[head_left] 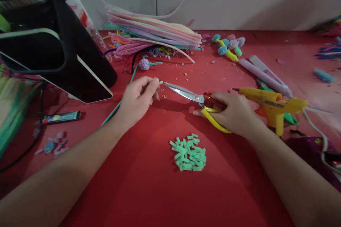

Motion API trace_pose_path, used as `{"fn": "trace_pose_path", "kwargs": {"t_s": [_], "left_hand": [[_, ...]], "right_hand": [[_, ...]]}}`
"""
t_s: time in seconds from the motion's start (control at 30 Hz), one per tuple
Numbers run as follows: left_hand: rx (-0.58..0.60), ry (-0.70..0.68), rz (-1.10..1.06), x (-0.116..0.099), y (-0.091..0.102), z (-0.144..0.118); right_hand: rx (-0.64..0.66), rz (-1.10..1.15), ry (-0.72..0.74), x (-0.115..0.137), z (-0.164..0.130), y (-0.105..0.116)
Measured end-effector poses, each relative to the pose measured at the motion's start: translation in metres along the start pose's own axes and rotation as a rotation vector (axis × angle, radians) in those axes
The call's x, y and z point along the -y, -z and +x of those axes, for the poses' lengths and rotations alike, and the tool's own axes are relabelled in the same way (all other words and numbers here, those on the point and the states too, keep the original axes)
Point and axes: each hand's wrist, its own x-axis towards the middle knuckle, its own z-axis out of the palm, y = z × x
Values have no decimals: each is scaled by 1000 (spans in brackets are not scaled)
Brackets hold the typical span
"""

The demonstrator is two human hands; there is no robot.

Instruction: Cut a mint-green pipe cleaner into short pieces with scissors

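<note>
Head view: on the red counter point(149, 191), a black stand point(66, 49) sits far left with a lighter point(61, 117) before it. The left hand point(137, 99) pinches a green stem point(117, 105), its tip at the blade points. Cut green bits point(189, 151) lie piled between the arms. The right hand point(234, 113) grips closed scissors point(198, 101). A yellow glue gun point(274, 106) stands just beside it.
</note>
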Motion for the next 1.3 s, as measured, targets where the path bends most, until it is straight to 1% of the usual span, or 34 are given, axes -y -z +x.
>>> {"fn": "trace_pose_path", "kwargs": {"t_s": [0.3,0.43,0.57,0.73,0.97,1.3], "left_hand": [[52,-10,58,-1,0,-1],[72,-15,67,-1,0,-1],[73,-25,69,-1,0,0],[75,-22,61,0,0,0],[74,-17,32,-2,-1,1],[73,-15,4,-2,-2,2]], "right_hand": [[24,-5,-56,3,1,2],[33,-3,-53,4,2,2],[16,8,-33,4,2,3],[45,4,-54,4,2,3],[30,-20,-36,4,3,2],[-1,-1,-21,-1,2,0]]}}
